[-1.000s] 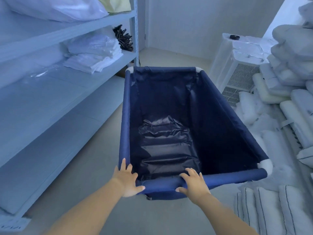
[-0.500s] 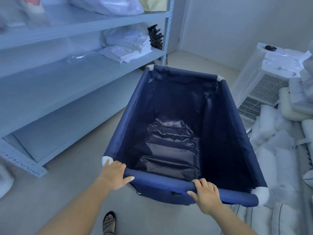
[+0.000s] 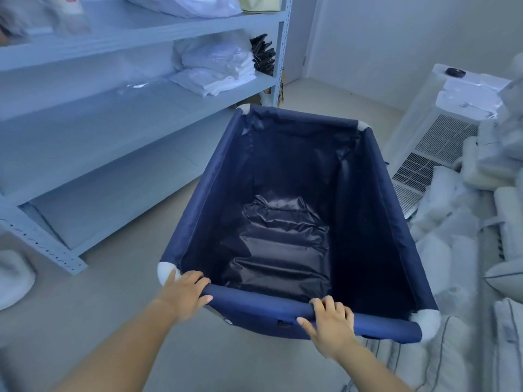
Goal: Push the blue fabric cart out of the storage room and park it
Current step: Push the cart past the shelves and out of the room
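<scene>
The blue fabric cart (image 3: 198, 199) stands on the floor in front of me, with nothing inside and white caps at its corners. Its long axis points away and slightly left. My left hand (image 3: 185, 294) is wrapped over the near rail beside the left corner cap. My right hand (image 3: 331, 321) grips the same padded rail further right, fingers curled over the top. Crinkled dark lining covers the cart's bottom.
A pale metal shelf unit (image 3: 85, 142) runs along the left, with folded white linen (image 3: 218, 72) on it. A white vented appliance (image 3: 441, 142) stands at the right, with stacked pillows (image 3: 464, 244) beside and below it. Bare floor leads past the cart to the far wall.
The cart has swung so its far end points more to the left and has drawn back from the shelf. My left hand slid to the left corner and closed on the rail.
</scene>
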Tool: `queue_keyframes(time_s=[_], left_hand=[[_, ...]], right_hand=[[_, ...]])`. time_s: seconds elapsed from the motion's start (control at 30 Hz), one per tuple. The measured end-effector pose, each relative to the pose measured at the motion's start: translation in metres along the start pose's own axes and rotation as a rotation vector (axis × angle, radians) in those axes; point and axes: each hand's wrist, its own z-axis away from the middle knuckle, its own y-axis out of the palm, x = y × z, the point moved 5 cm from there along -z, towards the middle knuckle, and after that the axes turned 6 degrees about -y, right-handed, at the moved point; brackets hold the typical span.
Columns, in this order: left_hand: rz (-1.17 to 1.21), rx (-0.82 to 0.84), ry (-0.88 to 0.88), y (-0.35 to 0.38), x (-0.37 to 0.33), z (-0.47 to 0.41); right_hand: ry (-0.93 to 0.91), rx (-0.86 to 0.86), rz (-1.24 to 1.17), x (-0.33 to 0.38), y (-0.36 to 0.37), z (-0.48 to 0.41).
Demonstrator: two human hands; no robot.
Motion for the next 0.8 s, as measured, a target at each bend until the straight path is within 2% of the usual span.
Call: queue_keyframes(time_s=[0.2, 0.43, 0.8], left_hand=[[0.143, 0.005, 0.035, 0.004, -0.028, 0.013], [0.036, 0.046, -0.065, -0.003, -0.058, 0.002], [0.004, 0.081, -0.13, -0.008, -0.046, -0.035]], right_hand=[[0.019, 0.044, 0.005, 0.004, 0.002, 0.001], [-0.018, 0.056, 0.04, 0.01, -0.003, -0.012], [-0.09, 0.026, -0.035, 0.01, -0.01, -0.048]])
